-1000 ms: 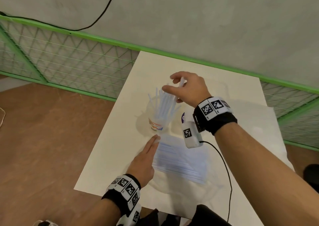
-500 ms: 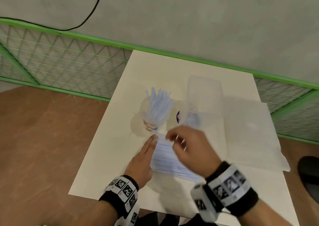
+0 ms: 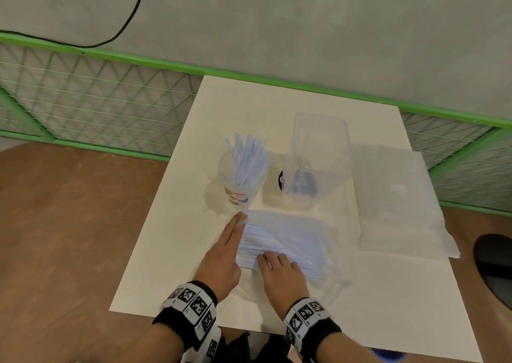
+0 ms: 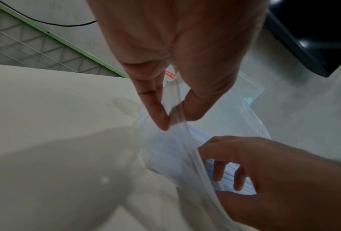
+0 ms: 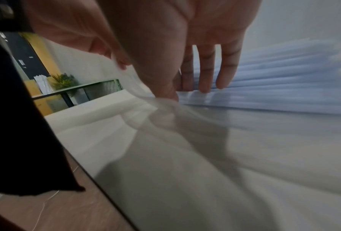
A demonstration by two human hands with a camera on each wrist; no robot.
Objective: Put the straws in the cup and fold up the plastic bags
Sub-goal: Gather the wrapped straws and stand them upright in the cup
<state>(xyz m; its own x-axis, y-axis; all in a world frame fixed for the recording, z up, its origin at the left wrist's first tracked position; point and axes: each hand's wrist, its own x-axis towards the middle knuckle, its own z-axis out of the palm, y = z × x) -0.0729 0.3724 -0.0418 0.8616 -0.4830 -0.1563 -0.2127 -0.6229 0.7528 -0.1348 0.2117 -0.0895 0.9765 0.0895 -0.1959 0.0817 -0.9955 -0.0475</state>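
A clear cup (image 3: 240, 181) packed with pale blue straws stands upright at the middle left of the white table (image 3: 166, 268). Just in front of it lies a clear plastic bag (image 3: 302, 240) with several straws (image 5: 274, 87) still inside. My left hand (image 3: 230, 240) lies along the bag's left side. In the left wrist view its thumb and forefinger (image 4: 157, 115) pinch the bag's open edge (image 4: 175, 150) and hold it up. My right hand (image 3: 279, 268) reaches into the bag's mouth, with its straight fingers (image 5: 205, 78) resting on the straws.
Behind the straw bag sits another clear bag with a purple label (image 3: 299, 182), and beyond it a clear plastic box (image 3: 318, 135). A flat clear bag (image 3: 396, 196) covers the table's right side. A green mesh fence (image 3: 97, 99) runs behind the table.
My right hand left the cup, came back toward me and went down into the bag onto the straws. The left hand stayed at the bag's edge.
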